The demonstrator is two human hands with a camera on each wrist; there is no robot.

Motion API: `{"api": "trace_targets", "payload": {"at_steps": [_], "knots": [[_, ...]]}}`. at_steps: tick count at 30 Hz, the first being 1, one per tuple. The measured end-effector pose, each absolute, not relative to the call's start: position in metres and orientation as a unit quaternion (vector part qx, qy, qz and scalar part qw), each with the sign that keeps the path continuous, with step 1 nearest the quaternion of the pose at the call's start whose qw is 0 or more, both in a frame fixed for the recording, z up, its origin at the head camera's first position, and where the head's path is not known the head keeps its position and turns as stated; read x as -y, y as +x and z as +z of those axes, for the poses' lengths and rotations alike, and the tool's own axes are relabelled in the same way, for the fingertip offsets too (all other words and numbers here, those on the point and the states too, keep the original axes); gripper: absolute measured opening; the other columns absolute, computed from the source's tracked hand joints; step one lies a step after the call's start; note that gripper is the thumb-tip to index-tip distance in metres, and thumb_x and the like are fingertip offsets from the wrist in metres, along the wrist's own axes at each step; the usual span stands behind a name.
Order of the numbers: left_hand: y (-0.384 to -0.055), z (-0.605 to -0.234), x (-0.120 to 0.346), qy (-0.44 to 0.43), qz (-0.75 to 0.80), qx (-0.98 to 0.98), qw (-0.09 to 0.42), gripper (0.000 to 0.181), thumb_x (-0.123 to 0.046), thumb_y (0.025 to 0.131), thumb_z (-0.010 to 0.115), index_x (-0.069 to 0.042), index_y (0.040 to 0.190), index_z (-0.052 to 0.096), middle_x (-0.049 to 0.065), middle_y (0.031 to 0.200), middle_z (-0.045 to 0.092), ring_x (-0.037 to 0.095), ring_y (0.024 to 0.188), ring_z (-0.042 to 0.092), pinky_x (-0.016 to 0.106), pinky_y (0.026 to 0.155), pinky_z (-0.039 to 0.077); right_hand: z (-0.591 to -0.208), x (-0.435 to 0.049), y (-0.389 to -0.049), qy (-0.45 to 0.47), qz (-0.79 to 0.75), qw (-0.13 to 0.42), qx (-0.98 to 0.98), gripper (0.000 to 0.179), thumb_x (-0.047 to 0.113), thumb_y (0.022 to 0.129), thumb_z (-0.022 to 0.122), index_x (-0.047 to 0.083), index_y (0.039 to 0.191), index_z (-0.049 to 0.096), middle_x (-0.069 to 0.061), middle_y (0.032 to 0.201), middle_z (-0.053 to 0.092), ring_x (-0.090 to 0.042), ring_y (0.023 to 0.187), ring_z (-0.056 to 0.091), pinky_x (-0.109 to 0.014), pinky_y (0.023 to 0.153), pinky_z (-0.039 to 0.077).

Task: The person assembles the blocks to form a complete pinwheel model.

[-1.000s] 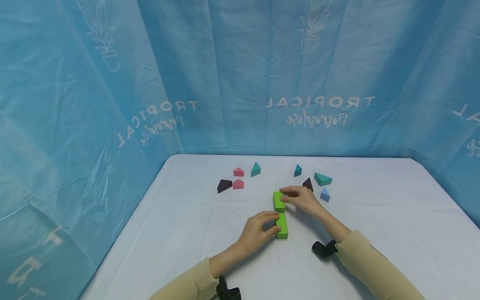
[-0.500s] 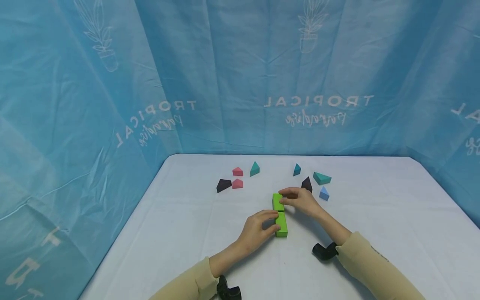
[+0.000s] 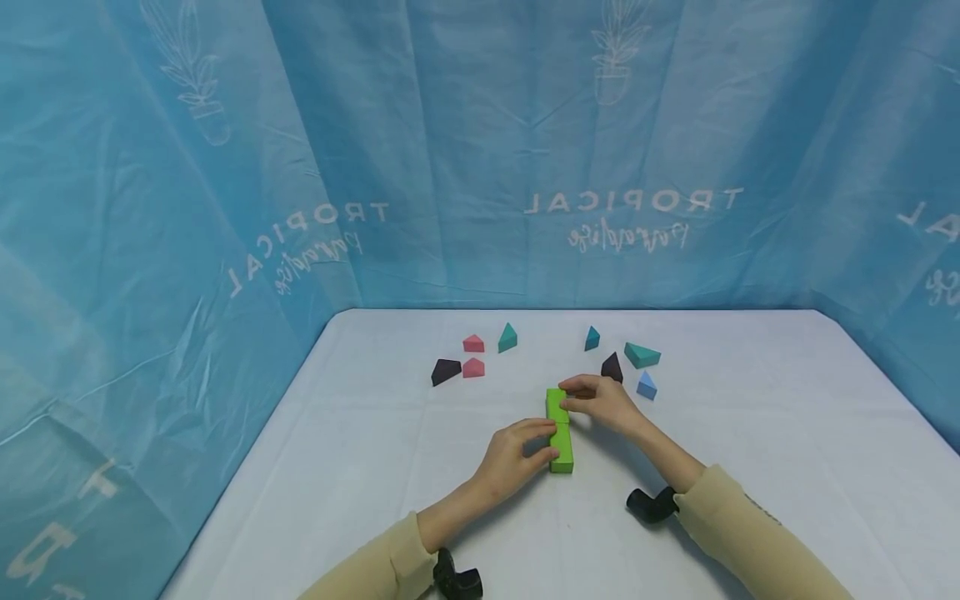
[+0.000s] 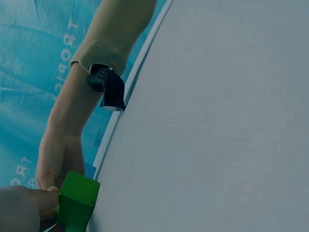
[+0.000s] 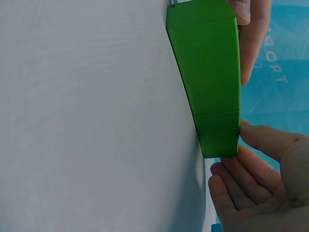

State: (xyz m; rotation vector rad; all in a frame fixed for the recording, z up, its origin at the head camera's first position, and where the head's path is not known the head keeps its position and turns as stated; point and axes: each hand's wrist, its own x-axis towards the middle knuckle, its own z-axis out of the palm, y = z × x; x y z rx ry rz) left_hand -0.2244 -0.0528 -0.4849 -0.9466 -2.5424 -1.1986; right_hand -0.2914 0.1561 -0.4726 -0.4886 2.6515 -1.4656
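Observation:
Two bright green blocks lie end to end on the white cloth, forming one straight bar. My left hand (image 3: pixel 512 460) holds the near green block (image 3: pixel 561 452), its fingers at the left edge by the seam and the thumb nearer the front end. The right hand (image 3: pixel 606 403) grips the far green block (image 3: pixel 556 405), thumb on its right side and fingertips at the far end. In the right wrist view a thin seam shows between the blocks, with the right thumb (image 5: pixel 265 139) against the far one. The left wrist view shows the near block's end (image 4: pixel 79 191) beside the left fingers.
Behind the right hand lie a black wedge (image 3: pixel 612 367), teal pieces (image 3: pixel 642 355) and a light blue piece (image 3: pixel 647 386). Farther left are a black piece (image 3: pixel 446 372) and red pieces (image 3: pixel 473 367). A blue curtain (image 3: pixel 480 150) surrounds the white table (image 3: pixel 337 433).
The far green block has slid slightly toward the near one, closing the gap and step between them; they now line up. Both hands stay nearly where they were.

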Motion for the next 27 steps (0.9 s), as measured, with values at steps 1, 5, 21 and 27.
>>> {"api": "trace_targets", "payload": {"at_steps": [1, 5, 21, 27], "knots": [[-0.225, -0.485, 0.053, -0.318, -0.403, 0.854, 0.086, 0.034, -0.018, 0.086, 0.071, -0.002, 0.115, 0.067, 0.006, 0.121, 0.062, 0.015, 0.116, 0.054, 0.029, 0.098, 0.043, -0.472, -0.156, -0.291, -0.160, -0.476, 0.035, -0.864, 0.036, 0.024, 0.085, 0.072, 0.005, 0.115, 0.066, -0.013, 0.113, 0.065, -0.028, 0.103, 0.062, -0.046, 0.088, 0.049], [-0.225, -0.484, 0.053, -0.319, -0.406, 0.853, 0.079, 0.034, -0.018, 0.086, 0.070, -0.002, 0.116, 0.066, 0.006, 0.121, 0.062, 0.015, 0.117, 0.054, 0.029, 0.098, 0.042, -0.471, -0.155, -0.291, -0.158, -0.473, 0.035, -0.866, 0.036, 0.023, 0.085, 0.071, 0.004, 0.115, 0.066, -0.013, 0.112, 0.065, -0.028, 0.102, 0.062, -0.046, 0.087, 0.050], [-0.250, -0.470, 0.051, -0.304, -0.431, 0.844, 0.098, 0.043, -0.017, 0.087, 0.070, -0.002, 0.125, 0.060, 0.006, 0.128, 0.058, 0.017, 0.122, 0.050, 0.034, 0.101, 0.040, -0.434, -0.229, -0.287, -0.017, -0.576, -0.061, -0.815, 0.060, 0.044, 0.088, 0.064, 0.003, 0.131, 0.054, -0.015, 0.129, 0.055, -0.029, 0.121, 0.048, -0.050, 0.102, 0.036], [-0.250, -0.479, 0.052, -0.297, -0.432, 0.847, 0.090, 0.045, -0.024, 0.085, 0.072, -0.003, 0.124, 0.061, 0.005, 0.127, 0.059, 0.018, 0.122, 0.050, 0.034, 0.101, 0.040, -0.446, -0.256, -0.284, 0.006, -0.578, -0.063, -0.814, 0.063, 0.044, 0.091, 0.060, 0.000, 0.134, 0.049, -0.018, 0.134, 0.049, -0.032, 0.124, 0.043, -0.050, 0.105, 0.032]]}}
